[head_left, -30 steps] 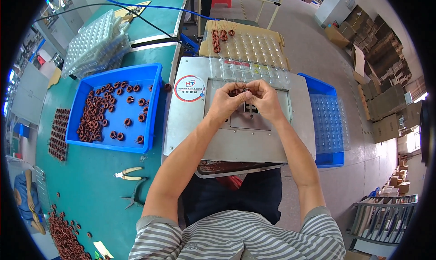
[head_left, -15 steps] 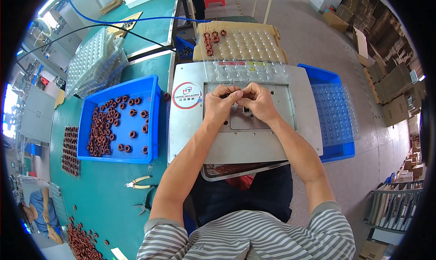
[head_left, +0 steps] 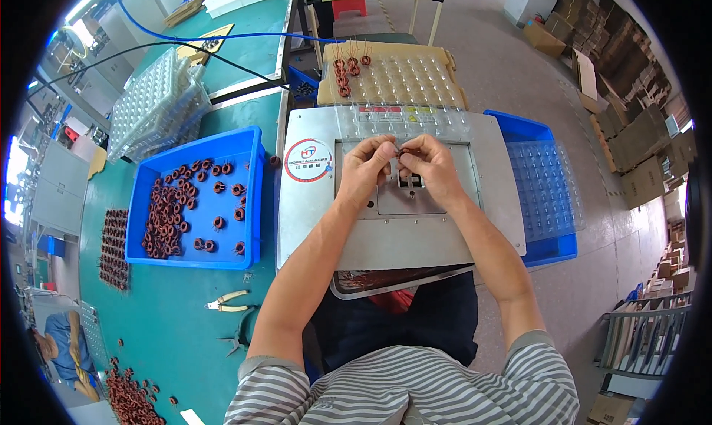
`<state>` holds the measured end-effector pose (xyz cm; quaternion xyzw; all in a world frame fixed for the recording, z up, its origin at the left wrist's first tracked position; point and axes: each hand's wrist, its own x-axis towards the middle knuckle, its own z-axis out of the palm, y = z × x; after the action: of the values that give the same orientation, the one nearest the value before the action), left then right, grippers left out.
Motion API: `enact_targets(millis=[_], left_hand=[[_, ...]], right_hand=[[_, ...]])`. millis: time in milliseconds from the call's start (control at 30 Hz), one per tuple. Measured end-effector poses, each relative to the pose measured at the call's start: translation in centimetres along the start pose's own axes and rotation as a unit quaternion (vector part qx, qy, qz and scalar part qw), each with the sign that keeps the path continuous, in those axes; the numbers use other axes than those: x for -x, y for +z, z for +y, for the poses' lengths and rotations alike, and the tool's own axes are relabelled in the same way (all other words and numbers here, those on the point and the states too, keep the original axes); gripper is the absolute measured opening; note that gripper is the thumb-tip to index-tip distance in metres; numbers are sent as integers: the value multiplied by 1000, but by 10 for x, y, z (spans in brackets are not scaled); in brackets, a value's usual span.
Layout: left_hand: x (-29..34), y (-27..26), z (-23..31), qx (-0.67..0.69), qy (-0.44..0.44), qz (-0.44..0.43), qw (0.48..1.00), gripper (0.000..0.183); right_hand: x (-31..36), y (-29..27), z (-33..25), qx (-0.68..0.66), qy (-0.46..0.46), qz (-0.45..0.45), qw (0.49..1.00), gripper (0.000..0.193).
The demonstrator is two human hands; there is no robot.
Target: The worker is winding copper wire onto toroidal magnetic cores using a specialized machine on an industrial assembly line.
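- Ring coil: small copper-coloured wire-wound ring coil [head_left: 402, 156], held between the two hands over the recessed panel [head_left: 393, 205] of the metal machine top [head_left: 320, 236], closer to that top's far edge than to its near edge.
- Key relation: the coil lies at the right-hand side of the left hand [head_left: 367, 169] and at the left-hand side of the right hand [head_left: 432, 173]. Neither hand is clearly nearer; both reach it.
- Below: a dark rectangular slot [head_left: 409, 179] in the panel, just nearside of the coil and slightly right of it. Height of coil above the slot: cannot tell.
- Long axis: not readable; fingers cover most of the ring. Lead direction likewise unclear.
- Right hand: thumb and index together, pinched on the coil, knuckles toward the far edge.
- Left hand: thumb and fingertips pinched at the coil from its other side; whether they bear on the winding or on a lead is hidden.
- Pose: forearms enter over the near edge and converge, elbows spread, wrists well apart, fingertips close together.
- Surroundings: clear blister tray [head_left: 415, 82] at the machine top's far edge, a few coils at its left end; blue bin [head_left: 255, 191] of similar coils by the green worktop's [head_left: 174, 306] right edge, cream-handled cutters [head_left: 228, 301] nearside of it.
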<state>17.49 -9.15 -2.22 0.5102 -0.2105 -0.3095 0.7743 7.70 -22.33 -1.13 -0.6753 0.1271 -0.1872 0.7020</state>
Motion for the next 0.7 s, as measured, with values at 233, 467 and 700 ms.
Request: enact_targets(millis=[233,467,700], left_hand=[[2,-18,-5,-7,-11,-82,997,28],[4,-37,-11,-65,59,-1,996,28],[8,-46,-13,-63,61,11,996,27]], right_hand=[[11,-18,-16,56,9,-45,997,17],[15,-16,-33,297,-55,-50,952,12],[-1,-10,-28,513,-144,-174,828,15]])
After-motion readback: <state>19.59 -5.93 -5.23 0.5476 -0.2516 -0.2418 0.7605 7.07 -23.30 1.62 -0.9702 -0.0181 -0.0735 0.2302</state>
